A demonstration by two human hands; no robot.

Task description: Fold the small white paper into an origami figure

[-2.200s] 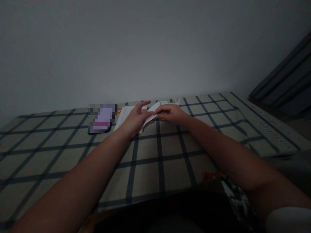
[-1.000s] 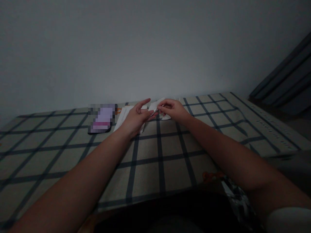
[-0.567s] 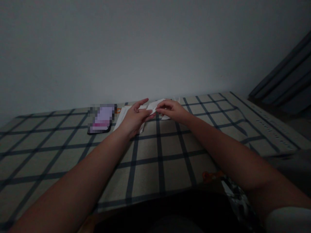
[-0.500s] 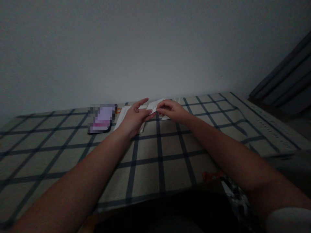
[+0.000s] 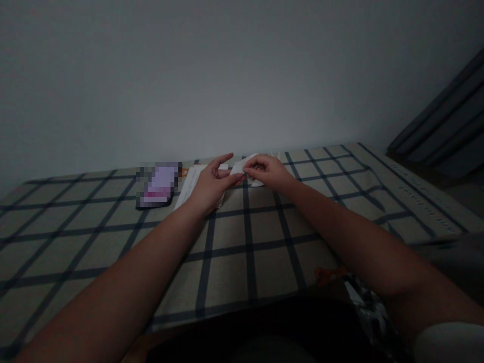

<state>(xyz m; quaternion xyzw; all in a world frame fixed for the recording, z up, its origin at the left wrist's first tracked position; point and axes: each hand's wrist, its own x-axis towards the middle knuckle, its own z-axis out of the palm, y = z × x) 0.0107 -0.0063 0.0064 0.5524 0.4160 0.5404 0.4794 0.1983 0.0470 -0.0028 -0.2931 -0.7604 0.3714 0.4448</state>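
Between my two hands is a small piece of white paper (image 5: 239, 165), raised a little over the tablecloth. My left hand (image 5: 214, 182) pinches its near edge between thumb and fingers, with the index finger stretched out above. My right hand (image 5: 267, 170) has thumb and fingertips pressed together on the paper's right side, close to the left thumb. Under and beside my left wrist lie printed white sheets (image 5: 188, 185), partly covered by the hand. Another white scrap (image 5: 259, 183) shows beneath my right hand; its shape is mostly hidden.
A phone (image 5: 161, 184) with a blurred, lit screen lies left of the sheets, by a small orange item (image 5: 185, 172). The checked tablecloth (image 5: 227, 272) reaches the pale wall (image 5: 242, 75) behind. A dark curtain (image 5: 446, 111) hangs at the right.
My left hand has shifted slightly to the right, its thumb now nearer the right fingertips. The paper's angle has altered a little. The phone and sheets stay put.
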